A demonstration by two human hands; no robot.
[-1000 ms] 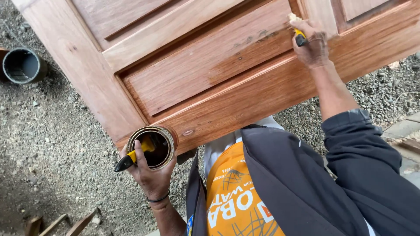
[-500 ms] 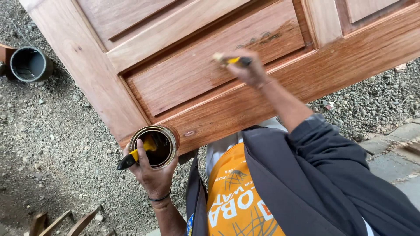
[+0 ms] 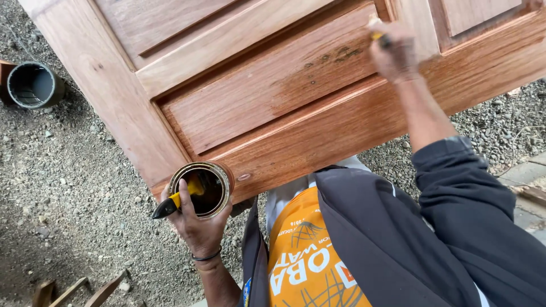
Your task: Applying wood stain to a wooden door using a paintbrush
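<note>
Left hand (image 3: pixel 196 227) grips open varnish can (image 3: pixel 202 187) plus spare brush (image 3: pixel 170 203) at 7 o'clock; right hand (image 3: pixel 393 54) clenches brush (image 3: pixel 380 37) on wooden door (image 3: pixel 273 91), 1 o'clock. Gravel ground (image 3: pixel 74 193) open below door's lower edge; grey pipe (image 3: pixel 33 84) at 10.

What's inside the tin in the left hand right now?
The open tin, held by the left hand, has a brush with a yellow and black handle leaning out over the rim. Its bristle end sits down in the dark interior. The liquid level cannot be made out.
</note>
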